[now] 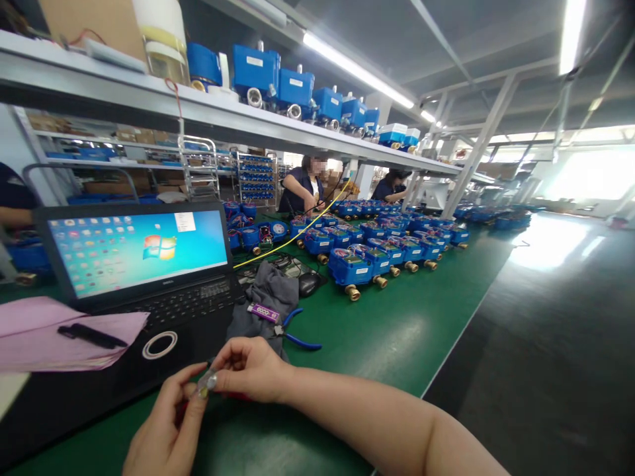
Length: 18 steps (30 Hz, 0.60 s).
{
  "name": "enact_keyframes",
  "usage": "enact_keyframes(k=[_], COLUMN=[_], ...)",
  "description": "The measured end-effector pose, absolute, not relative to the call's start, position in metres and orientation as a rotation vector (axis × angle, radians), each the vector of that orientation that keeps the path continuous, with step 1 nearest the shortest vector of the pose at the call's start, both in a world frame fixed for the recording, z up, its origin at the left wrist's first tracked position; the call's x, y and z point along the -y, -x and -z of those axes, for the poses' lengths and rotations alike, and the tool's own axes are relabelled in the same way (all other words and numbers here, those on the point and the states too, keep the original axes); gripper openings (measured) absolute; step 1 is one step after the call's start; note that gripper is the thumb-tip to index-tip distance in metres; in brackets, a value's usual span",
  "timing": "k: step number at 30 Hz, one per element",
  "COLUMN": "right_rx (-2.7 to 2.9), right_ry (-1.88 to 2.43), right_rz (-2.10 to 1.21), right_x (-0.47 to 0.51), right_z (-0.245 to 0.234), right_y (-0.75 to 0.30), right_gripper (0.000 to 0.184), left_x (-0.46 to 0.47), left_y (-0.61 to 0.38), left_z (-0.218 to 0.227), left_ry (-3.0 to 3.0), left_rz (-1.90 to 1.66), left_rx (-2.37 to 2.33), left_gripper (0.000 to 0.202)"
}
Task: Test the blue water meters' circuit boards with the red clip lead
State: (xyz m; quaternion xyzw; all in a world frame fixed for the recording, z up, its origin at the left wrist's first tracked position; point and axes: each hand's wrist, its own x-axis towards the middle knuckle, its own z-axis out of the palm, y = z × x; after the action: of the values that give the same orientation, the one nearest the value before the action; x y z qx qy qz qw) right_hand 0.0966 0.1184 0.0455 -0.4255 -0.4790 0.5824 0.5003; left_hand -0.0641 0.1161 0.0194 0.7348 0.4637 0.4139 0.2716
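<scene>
Between the fingertips of both hands, just above the green bench, is a small clear-and-silver piece; its kind is too small to make out. My left hand pinches it from the left, thumb against fingers. From the right my right hand grips it with thumb and forefinger. A bit of red shows beneath the hands, mostly hidden. Just beyond my right hand lie pliers with blue handles and a purple packet, both on a grey cloth.
An open laptop stands at the left, with pink papers, a black pen and a white ring near it. A mouse sits by the cloth. Several blue meters line the bench. Two people work farther back.
</scene>
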Motion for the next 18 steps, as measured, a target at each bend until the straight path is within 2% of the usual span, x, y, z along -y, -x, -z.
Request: enact_keyframes(k=[5, 12, 18], right_rx=[1.166, 1.131, 0.954], right_ry=[0.943, 0.824, 0.87], right_rz=[-1.465, -1.509, -1.368], right_x=[-0.112, -0.109, -0.117], right_z=[-0.042, -0.038, -0.049], right_y=[-0.099, -0.102, -0.108], right_gripper=[0.049, 0.035, 0.043], left_x=[-0.1, -0.095, -0.097], left_y=[0.057, 0.052, 0.057], left_z=[-0.035, -0.034, -0.035], left_ry=[-1.982, -2.001, -2.119], left_rz=[-1.07, -0.966, -0.925], left_rx=[-1.181, -1.284, -1.258], left_gripper=[0.031, 0.031, 0.029])
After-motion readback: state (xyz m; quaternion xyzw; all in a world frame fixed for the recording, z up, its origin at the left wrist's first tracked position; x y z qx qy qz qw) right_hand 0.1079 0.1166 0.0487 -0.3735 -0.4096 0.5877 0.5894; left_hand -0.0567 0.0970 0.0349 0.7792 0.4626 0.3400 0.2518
